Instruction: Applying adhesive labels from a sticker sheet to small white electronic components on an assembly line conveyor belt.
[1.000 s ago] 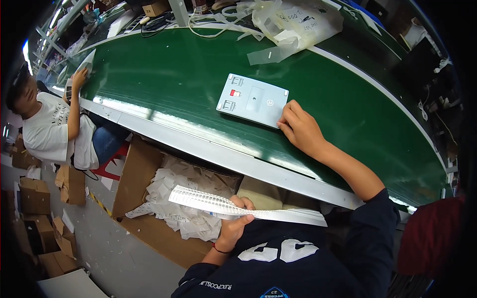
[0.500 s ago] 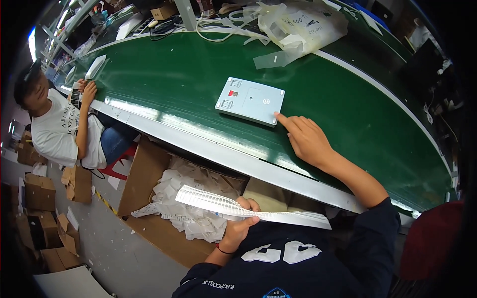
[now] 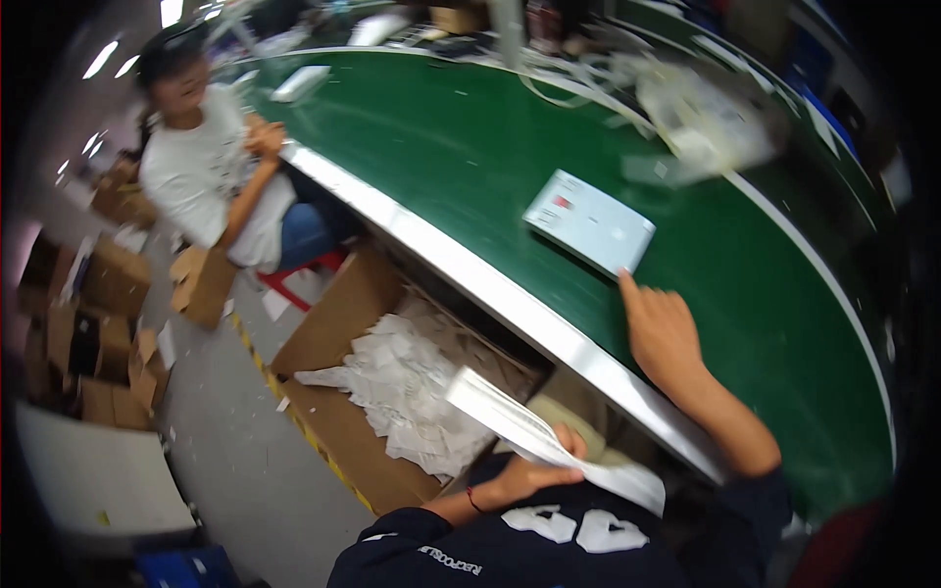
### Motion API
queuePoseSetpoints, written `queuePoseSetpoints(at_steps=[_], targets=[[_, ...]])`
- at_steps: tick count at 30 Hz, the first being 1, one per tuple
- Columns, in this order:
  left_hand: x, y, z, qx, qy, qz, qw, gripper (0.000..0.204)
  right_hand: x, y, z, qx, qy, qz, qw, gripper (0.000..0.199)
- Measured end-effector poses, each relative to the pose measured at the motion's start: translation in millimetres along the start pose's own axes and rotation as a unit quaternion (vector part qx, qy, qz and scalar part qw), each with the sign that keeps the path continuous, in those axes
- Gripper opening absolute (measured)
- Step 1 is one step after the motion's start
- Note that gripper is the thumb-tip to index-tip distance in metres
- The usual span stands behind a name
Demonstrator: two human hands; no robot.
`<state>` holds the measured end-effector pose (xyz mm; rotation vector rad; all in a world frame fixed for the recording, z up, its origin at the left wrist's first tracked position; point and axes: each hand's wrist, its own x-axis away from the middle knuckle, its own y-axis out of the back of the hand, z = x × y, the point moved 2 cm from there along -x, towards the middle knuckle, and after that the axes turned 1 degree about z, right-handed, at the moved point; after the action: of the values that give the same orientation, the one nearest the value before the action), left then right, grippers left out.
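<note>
My left hand point(image 3: 542, 472) is closed around a sheet of white labels point(image 3: 505, 416), which bends over the bench's near edge area, in front of my body. A flat pale-blue device point(image 3: 593, 223) lies on the green bench top, underside up. It has a small red mark, and small feet showed at its corners half a second ago. My right hand point(image 3: 667, 338) rests at its near right corner, the index finger stretched out to touch it and the other fingers loosely bent. Nothing is held in that hand. Motion blurs the picture.
Below the bench point(image 3: 441, 147), an open cardboard box point(image 3: 333, 343) holds crumpled white paper point(image 3: 412, 392). A co-worker point(image 3: 211, 162) sits at the far left. A translucent plastic bag point(image 3: 701, 122) lies at the back. Cartons point(image 3: 113, 279) stand on the floor.
The view has swung, so bench, device and co-worker appear shifted right and tilted. The label sheet hangs more steeply in my left hand. My right index finger stays at the device's corner.
</note>
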<state>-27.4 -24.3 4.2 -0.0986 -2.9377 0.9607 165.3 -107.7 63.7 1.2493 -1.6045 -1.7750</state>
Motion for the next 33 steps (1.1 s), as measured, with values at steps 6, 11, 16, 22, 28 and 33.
queuePoseSetpoints(at_steps=[6, 11, 16, 22, 28, 33], targets=[[-1.7, 10.8, -3.8, -0.009, -0.036, -0.03, 0.999, 0.022, 75.2, 50.2, 24.9, -0.499, -0.051, 0.134, 0.855, 0.052], [-8.8, 4.5, 1.0, 0.006, -0.06, 0.016, 0.998, 0.02, 89.0, 53.9, 45.0, -0.432, 0.123, 0.251, 0.857, 0.043], [-17.7, 2.2, 5.5, -0.006, -0.017, 0.022, 1.0, 0.022, 100.7, 29.8, 42.6, -0.399, 0.141, 0.242, 0.873, 0.031], [-21.0, 9.8, 12.5, -0.024, -0.021, 0.071, 0.997, 0.022, 106.1, 35.4, 42.4, -0.432, 0.144, 0.174, 0.873, 0.038], [-20.1, 12.5, 10.4, -0.111, 0.025, 0.06, 0.992, 0.027, 101.2, 43.3, 30.0, -0.453, 0.128, 0.112, 0.875, 0.02], [11.9, 56.4, 32.5, -0.08, 0.08, -0.109, 0.988, 0.029, 113.8, 21.3, 18.1, -0.512, 0.102, 0.116, 0.845, 0.015]])
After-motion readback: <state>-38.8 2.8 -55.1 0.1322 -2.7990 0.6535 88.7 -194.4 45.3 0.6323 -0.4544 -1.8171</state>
